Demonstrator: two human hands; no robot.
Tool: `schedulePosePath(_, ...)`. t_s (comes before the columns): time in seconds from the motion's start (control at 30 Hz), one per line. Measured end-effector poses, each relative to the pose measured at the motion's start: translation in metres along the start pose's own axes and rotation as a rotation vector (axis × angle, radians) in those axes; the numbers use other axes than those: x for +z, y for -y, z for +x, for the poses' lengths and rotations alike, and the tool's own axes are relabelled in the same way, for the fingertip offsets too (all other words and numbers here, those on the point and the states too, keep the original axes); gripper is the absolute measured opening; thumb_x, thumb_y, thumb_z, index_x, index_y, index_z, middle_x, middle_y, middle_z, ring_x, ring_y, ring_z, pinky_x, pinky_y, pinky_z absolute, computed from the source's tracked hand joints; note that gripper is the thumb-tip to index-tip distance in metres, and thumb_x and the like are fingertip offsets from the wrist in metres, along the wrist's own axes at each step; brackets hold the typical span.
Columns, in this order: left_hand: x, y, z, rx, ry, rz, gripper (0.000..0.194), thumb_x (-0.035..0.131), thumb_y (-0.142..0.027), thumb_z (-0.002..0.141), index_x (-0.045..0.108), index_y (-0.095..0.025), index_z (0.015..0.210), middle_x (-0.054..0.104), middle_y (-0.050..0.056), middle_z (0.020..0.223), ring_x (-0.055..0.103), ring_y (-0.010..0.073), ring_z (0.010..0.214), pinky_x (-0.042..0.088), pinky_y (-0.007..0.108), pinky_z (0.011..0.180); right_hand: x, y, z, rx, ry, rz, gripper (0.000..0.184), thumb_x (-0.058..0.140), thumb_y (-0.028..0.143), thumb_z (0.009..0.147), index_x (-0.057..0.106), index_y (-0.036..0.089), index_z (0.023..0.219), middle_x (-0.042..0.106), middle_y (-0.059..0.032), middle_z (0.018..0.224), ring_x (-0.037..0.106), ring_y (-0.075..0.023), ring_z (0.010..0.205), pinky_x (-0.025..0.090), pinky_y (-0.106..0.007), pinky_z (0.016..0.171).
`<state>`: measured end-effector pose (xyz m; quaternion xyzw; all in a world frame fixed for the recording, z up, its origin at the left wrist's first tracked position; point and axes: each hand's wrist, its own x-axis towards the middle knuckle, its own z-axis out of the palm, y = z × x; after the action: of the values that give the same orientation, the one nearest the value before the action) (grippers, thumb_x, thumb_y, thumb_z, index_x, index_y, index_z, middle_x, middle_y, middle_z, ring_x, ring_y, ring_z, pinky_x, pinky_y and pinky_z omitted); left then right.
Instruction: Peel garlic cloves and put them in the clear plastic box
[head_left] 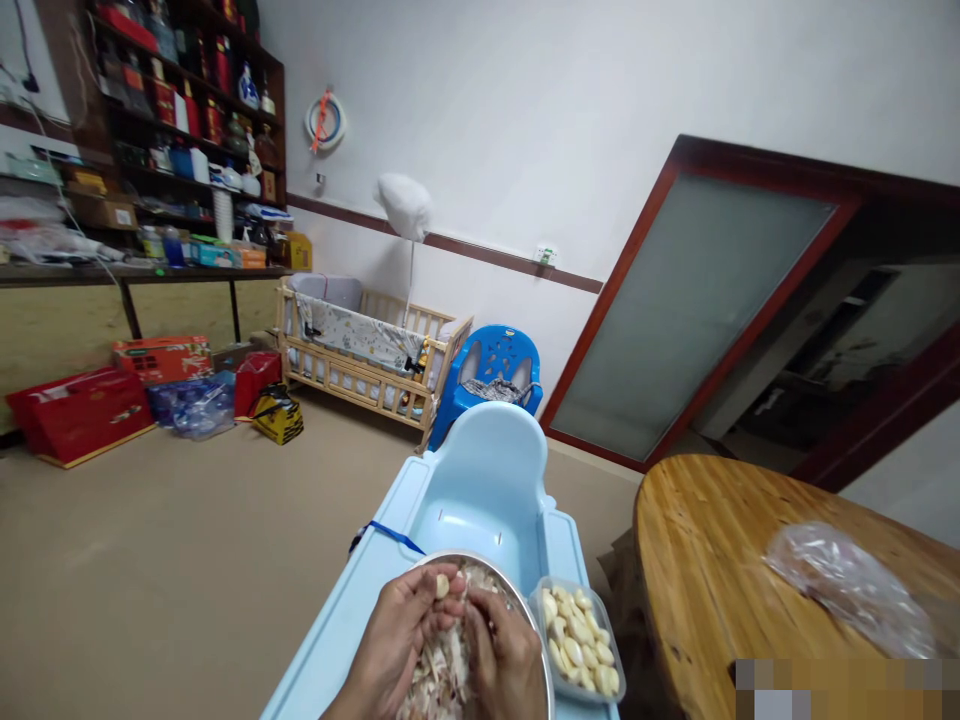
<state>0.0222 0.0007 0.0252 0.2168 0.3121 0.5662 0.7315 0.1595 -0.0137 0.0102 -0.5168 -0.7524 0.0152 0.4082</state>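
Note:
Between the thumb and fingers of my left hand [401, 630] is a pale garlic clove [442, 586]. My right hand [504, 645] is beside it, fingers curled and pinched together; what they hold, if anything, is hidden. Both hands are over a round metal bowl [550, 685] with papery garlic skins [439, 672] in it. To the right of the bowl, a clear plastic container [618, 655] holds many peeled garlic cloves [577, 640]. Bowl and container rest on a light blue plastic child's chair [491, 450].
A round wooden table [697, 560] with a clear plastic bag [847, 580] stands at right. Beyond the light blue chair are a blue plastic chair [499, 355] and a wooden crib [367, 375]. Red bags [79, 415] lie on the floor at left, below a cluttered counter [202, 272].

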Motion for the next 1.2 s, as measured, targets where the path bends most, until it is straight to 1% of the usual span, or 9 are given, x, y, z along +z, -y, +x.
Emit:
schedulePosePath(0.1,0.0,0.0,0.001,0.021,0.044,-0.008,0.03,0.078,-0.035,0.062,0.07,-0.011,0.078,0.072,0.006,0.069,0.062,0.0103,0.054,0.047,0.016,0.051,-0.001,0.003,0.003,-0.005,-0.008,-0.025,0.021,0.044,0.017,0.084,0.064,0.022,0.08,0.069,-0.0024,0.068,0.066,-0.019,0.061,0.051,-0.028,0.053)
schedulePosePath(0.17,0.0,0.0,0.001,0.027,0.06,-0.014,0.034,0.079,-0.037,0.059,0.069,-0.011,0.08,0.071,0.005,0.067,0.059,0.0089,0.052,0.044,0.015,0.05,-0.002,0.003,0.005,-0.044,-0.018,-0.014,0.025,0.041,0.011,0.081,0.064,0.022,0.083,0.069,-0.0036,0.072,0.066,-0.0192,0.065,0.052,-0.028,0.055)
schedulePosePath(0.27,0.002,0.0,0.001,0.02,0.05,0.0,0.03,0.08,-0.029,0.058,0.067,-0.013,0.08,0.069,0.003,0.063,0.054,0.007,0.048,0.042,0.015,0.049,-0.004,0.003,0.006,-0.082,-0.039,0.028,0.034,0.04,0.005,0.076,0.063,0.022,0.095,0.071,-0.0058,0.086,0.067,-0.0198,0.077,0.054,-0.029,0.064)
schedulePosePath(0.33,0.004,0.0,0.001,0.019,0.038,0.007,0.024,0.079,-0.024,0.058,0.066,-0.014,0.075,0.068,0.002,0.061,0.052,0.0068,0.046,0.042,0.015,0.048,-0.006,0.004,0.006,-0.052,-0.034,0.058,0.03,0.043,0.008,0.079,0.063,0.022,0.096,0.071,-0.0051,0.087,0.067,-0.0194,0.078,0.053,-0.029,0.066)
schedulePosePath(0.47,0.005,0.001,0.001,0.036,-0.001,0.02,0.022,0.081,-0.025,0.053,0.065,-0.013,0.063,0.066,0.001,0.056,0.051,0.0067,0.045,0.04,0.015,0.046,-0.01,0.011,0.008,0.03,-0.03,0.145,0.019,0.046,0.015,0.084,0.063,0.022,0.082,0.069,-0.002,0.073,0.065,-0.0164,0.066,0.052,-0.025,0.06)
schedulePosePath(0.53,0.004,0.003,0.003,0.032,-0.024,0.047,0.024,0.083,-0.027,0.05,0.067,-0.012,0.06,0.063,-0.001,0.05,0.051,0.0064,0.044,0.039,0.015,0.045,-0.011,0.013,0.009,0.008,-0.073,0.2,0.017,0.048,0.015,0.084,0.063,0.021,0.085,0.069,-0.0029,0.076,0.066,-0.0165,0.069,0.052,-0.025,0.063)
schedulePosePath(0.63,0.001,0.007,0.004,0.01,0.002,0.075,0.029,0.085,-0.031,0.046,0.071,-0.011,0.062,0.062,-0.001,0.047,0.051,0.0066,0.044,0.04,0.016,0.047,-0.01,0.014,0.009,-0.042,-0.114,0.246,0.018,0.05,0.014,0.082,0.064,0.021,0.091,0.069,-0.0049,0.082,0.066,-0.0179,0.077,0.053,-0.027,0.068)
schedulePosePath(0.97,-0.002,0.006,0.0,0.063,0.038,0.17,0.031,0.08,-0.037,0.055,0.075,-0.012,0.071,0.065,0.002,0.052,0.051,0.0094,0.048,0.042,0.02,0.053,-0.013,0.019,0.01,-0.042,-0.139,0.291,0.016,0.054,0.013,0.081,0.066,0.023,0.087,0.07,-0.0023,0.079,0.067,-0.0168,0.072,0.053,-0.025,0.065)
schedulePosePath(1.2,-0.004,0.006,-0.001,0.062,0.064,0.193,0.032,0.079,-0.041,0.056,0.073,-0.012,0.069,0.062,0.0,0.046,0.049,0.0078,0.042,0.038,0.017,0.045,-0.012,0.019,0.01,0.079,-0.089,0.359,0.011,0.056,0.018,0.079,0.064,0.021,0.072,0.066,-0.0003,0.067,0.063,-0.015,0.062,0.05,-0.023,0.059)
